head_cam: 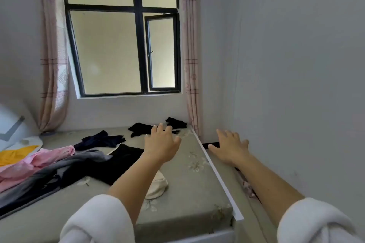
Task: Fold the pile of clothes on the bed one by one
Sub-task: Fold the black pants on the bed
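A grey-green bed (189,189) with a flower print carries scattered clothes. A pink garment (37,161), a grey one (65,165) and a black one (118,162) lie in a loose pile at the left. More dark pieces (100,140) (142,129) lie further back. A cream-coloured item (158,185) shows under my left forearm. My left hand (161,145) reaches forward above the bed, fingers spread, holding nothing. My right hand (230,148) stretches out over the bed's right edge, also spread and empty.
A yellow cloth (13,156) lies at the far left. A white strip (213,169) runs along the bed's right side, with a narrow gap to the wall (296,85). A black-framed window (124,35) with pink curtains (53,65) stands behind the bed.
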`<action>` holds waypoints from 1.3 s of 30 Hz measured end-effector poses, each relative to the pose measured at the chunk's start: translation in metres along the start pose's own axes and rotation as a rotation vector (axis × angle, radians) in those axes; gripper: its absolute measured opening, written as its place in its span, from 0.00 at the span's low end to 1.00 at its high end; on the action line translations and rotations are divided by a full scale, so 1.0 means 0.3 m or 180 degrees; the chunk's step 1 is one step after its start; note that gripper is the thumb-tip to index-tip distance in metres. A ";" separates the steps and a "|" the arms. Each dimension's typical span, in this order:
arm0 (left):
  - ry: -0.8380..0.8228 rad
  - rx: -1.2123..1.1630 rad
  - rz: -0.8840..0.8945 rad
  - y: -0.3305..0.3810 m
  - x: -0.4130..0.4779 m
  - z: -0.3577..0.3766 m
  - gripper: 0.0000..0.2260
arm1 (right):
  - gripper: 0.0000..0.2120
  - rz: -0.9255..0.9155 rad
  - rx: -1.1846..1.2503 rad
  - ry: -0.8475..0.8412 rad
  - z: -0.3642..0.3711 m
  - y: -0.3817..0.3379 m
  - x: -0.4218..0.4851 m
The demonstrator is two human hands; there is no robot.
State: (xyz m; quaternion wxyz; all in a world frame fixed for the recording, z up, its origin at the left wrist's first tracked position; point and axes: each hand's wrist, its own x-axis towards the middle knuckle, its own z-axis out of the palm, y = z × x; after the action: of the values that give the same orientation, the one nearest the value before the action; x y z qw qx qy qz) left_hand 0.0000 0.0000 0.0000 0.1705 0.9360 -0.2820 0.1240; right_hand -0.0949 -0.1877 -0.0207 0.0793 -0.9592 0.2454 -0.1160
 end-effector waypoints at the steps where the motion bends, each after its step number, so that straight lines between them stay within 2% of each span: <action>1: -0.0012 0.0020 0.0044 0.035 0.043 0.035 0.24 | 0.34 0.0033 -0.0028 0.0035 -0.003 0.041 0.034; 9: -0.0108 -0.0049 0.0125 0.369 0.454 0.358 0.25 | 0.32 0.0136 -0.0134 0.0067 0.023 0.467 0.429; 13: -0.0226 -0.0138 0.0119 0.537 0.644 0.525 0.22 | 0.31 0.0183 -0.0101 0.0089 0.040 0.673 0.618; 20: -0.0651 -0.0332 0.0148 0.751 0.922 0.881 0.22 | 0.30 0.0381 -0.0117 -0.0260 0.201 0.988 0.911; 28: -0.0741 -0.0191 0.0283 0.838 1.487 1.237 0.21 | 0.29 0.0418 -0.0205 -0.0328 0.404 1.235 1.466; 39: -0.0979 -0.0184 -0.0088 0.928 2.172 1.608 0.20 | 0.27 0.0325 -0.0347 -0.0657 0.591 1.430 2.236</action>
State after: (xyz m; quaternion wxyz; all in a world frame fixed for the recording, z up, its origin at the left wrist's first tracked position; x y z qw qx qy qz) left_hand 0.4349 -0.7220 -0.1562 0.1538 0.9424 -0.2952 -0.0313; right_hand 0.3294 -0.8709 -0.1574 0.0578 -0.9552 0.2904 0.0011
